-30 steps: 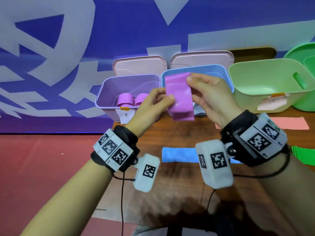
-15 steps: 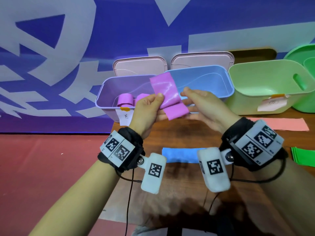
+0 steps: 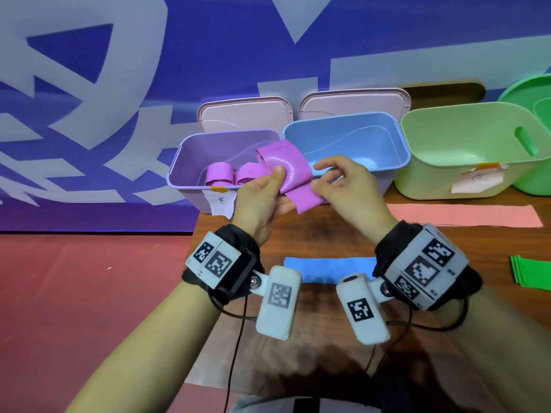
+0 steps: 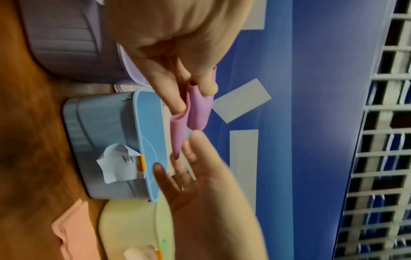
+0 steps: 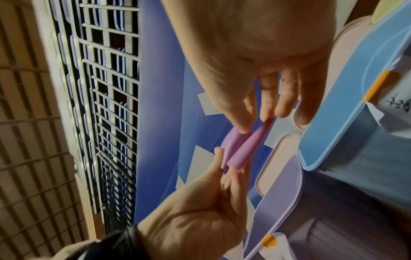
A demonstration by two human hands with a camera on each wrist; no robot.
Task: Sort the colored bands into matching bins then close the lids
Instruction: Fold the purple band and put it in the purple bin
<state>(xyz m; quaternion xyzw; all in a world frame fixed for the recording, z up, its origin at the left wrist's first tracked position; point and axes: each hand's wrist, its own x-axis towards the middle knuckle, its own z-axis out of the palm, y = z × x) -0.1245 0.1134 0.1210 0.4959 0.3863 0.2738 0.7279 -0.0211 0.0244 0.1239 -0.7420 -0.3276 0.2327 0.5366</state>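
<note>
Purple band [image 3: 287, 174] held in the air just before the purple bin [image 3: 190, 162], left hand [image 3: 262, 198] pinching its folded end, right hand [image 3: 343, 186] pinching the other; looks light, floppy, glossy-slick, so grip the fold.

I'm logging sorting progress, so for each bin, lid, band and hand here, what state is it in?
purple bin: open, two rolled purple bands inside.
blue bin: open, no band visible inside.
green bin: open.
pink lids: off, propped behind the bins.
purple band: half-rolled, held above the bins.
blue band: flat on the table.
pink band: flat on the table.
left hand: pinching the purple band.
right hand: pinching the purple band.
</note>
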